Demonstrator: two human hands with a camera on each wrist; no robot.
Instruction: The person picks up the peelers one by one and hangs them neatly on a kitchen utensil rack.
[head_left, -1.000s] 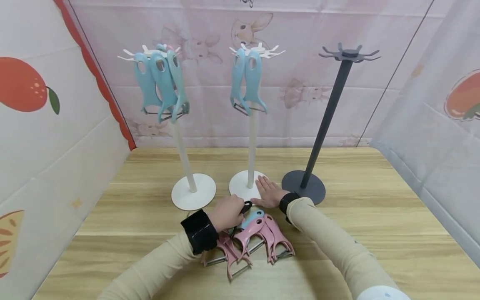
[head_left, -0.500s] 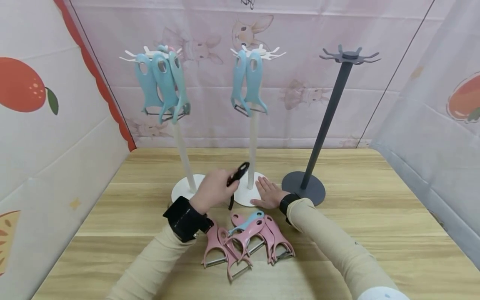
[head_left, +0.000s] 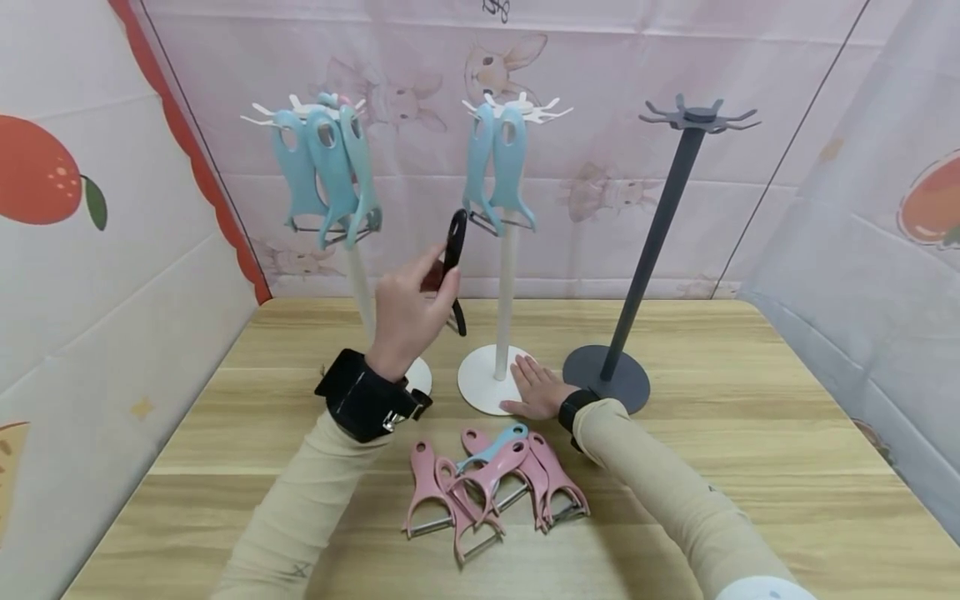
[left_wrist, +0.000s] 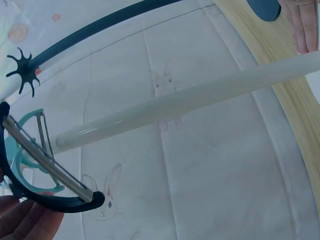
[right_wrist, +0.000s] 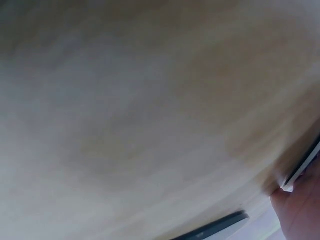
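My left hand pinches a black peeler by its handle, held up in the air between the left and middle white stands. In the left wrist view the black peeler shows its metal blade, overlapping blue peelers behind it. My right hand lies flat with straight fingers on the round base of the middle white stand. Two blue peelers hang from that stand's hooks. Below the hands, a pile of pink peelers with one blue peeler lies on the table.
The left white stand carries several blue peelers and a bit of pink behind them. To the right stands a dark grey stand with bare hooks. A fabric backdrop rises behind the wooden table.
My left hand has lifted the black peeler from the pile, up and slightly left, to just below the hanging peelers' height. The right hand has stayed on the base.
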